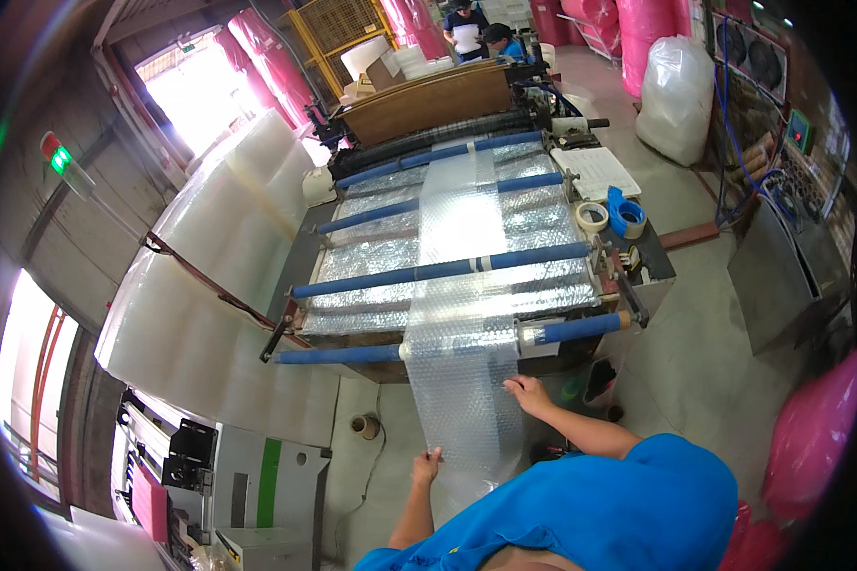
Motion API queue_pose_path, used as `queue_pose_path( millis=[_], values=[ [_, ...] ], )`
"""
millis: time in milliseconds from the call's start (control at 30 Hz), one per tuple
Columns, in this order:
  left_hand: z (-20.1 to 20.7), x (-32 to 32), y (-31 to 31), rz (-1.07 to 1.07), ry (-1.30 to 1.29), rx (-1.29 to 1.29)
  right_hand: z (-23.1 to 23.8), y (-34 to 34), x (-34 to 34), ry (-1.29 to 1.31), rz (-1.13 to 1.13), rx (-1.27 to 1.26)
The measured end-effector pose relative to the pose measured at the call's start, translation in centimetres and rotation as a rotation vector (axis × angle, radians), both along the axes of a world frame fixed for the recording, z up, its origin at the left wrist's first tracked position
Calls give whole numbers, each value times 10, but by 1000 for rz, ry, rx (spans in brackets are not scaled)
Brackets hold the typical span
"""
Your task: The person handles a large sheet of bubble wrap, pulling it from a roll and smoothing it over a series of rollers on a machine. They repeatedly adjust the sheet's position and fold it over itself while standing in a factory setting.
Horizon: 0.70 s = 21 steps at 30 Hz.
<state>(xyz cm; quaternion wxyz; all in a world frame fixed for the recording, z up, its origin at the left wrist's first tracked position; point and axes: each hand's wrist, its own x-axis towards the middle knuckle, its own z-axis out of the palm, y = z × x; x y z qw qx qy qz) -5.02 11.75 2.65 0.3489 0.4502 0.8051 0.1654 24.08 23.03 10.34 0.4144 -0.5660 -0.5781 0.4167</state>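
Observation:
A long strip of clear bubble wrap (462, 409) runs down over the blue rollers of a machine and hangs in front of me. My left hand (428, 466) is closed on its left edge, low down. Higher up, my right hand (527, 392) pinches the right edge, just below the nearest blue roller (581, 328). Beneath the strip, silvery bubble sheet (362, 305) lies across the machine bed. The lower end of the strip disappears behind my blue sleeve and body.
A huge white roll (209, 276) stands left of the machine. At its right side are tape rolls (592, 218) and a paper sheet (595, 176). A grey-green machine (267, 485) is at lower left, with a cardboard core (364, 425) on the floor. Two people (467, 33) are at the far end.

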Motion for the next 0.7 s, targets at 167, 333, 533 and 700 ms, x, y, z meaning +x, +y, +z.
queue_pose_path(
  millis=[167,333,533,700],
  values=[
    [4,3,43,60,-54,206,6,12,6,53,68,-52],
    [78,17,77,81,-143,342,-5,12,6,119,64,-74],
    [113,28,84,128,-467,365,6,2,-4,139,153,-114],
    [33,-1,28,-106,-424,-218,-32,-22,-11,72,318,-240]
  ],
)
